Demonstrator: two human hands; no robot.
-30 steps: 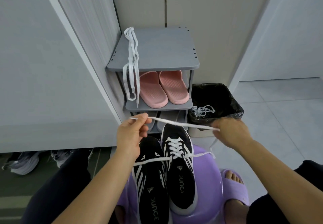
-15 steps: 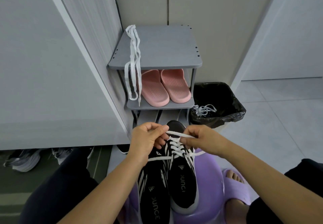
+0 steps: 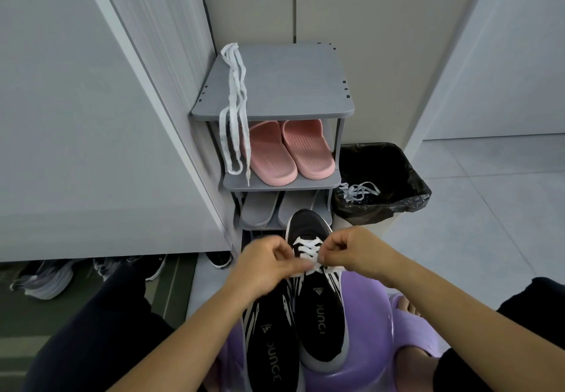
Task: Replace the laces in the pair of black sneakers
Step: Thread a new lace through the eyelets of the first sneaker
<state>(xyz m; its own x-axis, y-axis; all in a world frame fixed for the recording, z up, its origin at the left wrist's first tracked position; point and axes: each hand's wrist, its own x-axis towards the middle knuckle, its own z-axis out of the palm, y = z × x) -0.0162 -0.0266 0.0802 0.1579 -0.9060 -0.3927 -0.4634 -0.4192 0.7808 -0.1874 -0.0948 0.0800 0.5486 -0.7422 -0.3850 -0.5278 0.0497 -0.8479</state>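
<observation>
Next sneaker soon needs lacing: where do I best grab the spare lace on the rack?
Pinch the spare lace where it crosses the rack's front edge, coming from the front and above. There its strands run bunched together. Lower down they spread into loose loops in front of the pink slippers, so one pinch could miss some.

"OUNCE" on left insole, "OUNC" on right insole

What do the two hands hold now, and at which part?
The left hand and the right hand each pinch a free strand of the white lace, close to the sneaker.
</observation>
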